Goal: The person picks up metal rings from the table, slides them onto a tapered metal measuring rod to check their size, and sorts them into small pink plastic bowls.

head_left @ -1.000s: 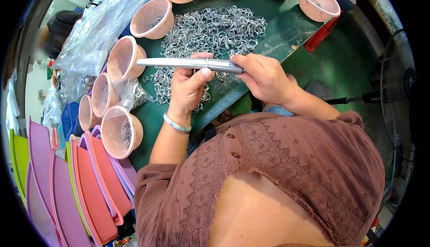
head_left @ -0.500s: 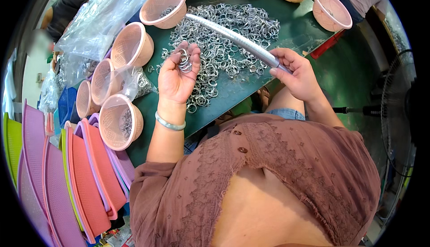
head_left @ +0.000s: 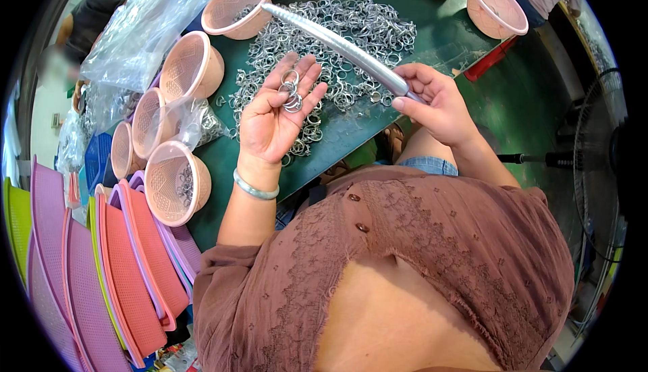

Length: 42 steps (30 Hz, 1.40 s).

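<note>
Right hand (head_left: 440,107) grips a tapered metal rod (head_left: 345,48), likely stiff and slick, best held by this thick end; spread left hand (head_left: 271,123) supports rings (head_left: 293,103).

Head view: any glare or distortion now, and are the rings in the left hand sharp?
In the head view, glare streaks the crumpled clear plastic sheeting and a highlight runs along the tapered silver metal rod; in the head view, distortion bows the purple and coral perforated plastic baskets; the head view shows the round silver metal rings in the open left hand fairly sharp, though overlapping.
</note>
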Motion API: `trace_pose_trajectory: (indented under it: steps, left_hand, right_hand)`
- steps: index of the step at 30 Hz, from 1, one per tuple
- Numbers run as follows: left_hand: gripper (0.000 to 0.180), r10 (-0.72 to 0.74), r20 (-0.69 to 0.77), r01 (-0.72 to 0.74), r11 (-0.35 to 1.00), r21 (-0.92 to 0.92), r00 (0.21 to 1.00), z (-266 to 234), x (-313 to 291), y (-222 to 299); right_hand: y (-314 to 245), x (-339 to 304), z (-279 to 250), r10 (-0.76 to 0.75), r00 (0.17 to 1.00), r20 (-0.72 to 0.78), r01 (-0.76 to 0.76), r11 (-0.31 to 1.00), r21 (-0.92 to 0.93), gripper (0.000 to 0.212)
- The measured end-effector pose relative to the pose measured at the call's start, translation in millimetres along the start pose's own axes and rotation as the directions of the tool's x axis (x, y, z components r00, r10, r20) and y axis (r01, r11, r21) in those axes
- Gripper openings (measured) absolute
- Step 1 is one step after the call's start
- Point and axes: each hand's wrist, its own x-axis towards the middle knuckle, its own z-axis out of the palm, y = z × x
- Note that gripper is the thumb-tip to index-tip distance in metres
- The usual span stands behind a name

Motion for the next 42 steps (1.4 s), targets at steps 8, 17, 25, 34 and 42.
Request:
trace_pose_trajectory:
  steps: [8,17,25,34,42]
  left_hand:
    - [0.056,-0.089,0.034,0.091,0.995,-0.051,0.995,9,-2,-14]
    - [0.049,-0.104,0.112,0.115,0.989,-0.095,0.988,0,-7,-18]
    - [0.042,-0.099,0.047,0.104,0.987,-0.12,0.994,0,-8,-20]
    - [0.038,-0.112,0.107,0.137,0.956,-0.26,0.988,-4,-10,-22]
    - [0.042,-0.101,0.03,0.104,0.987,-0.122,0.994,1,-11,-27]
  right_hand:
    - [-6,23,31,-0.023,0.997,0.07,0.019,0.999,0.047,0.036]
    - [2,39,47,-0.08,0.984,0.157,0.08,0.997,0.008,0.022]
    - [10,39,51,-0.12,0.967,0.226,0.118,0.993,0.026,0.028]
    - [-6,30,57,-0.075,0.97,0.231,0.071,0.997,0.025,0.029]
    - [3,28,58,-0.156,0.96,0.231,0.137,0.986,0.095,0.03]
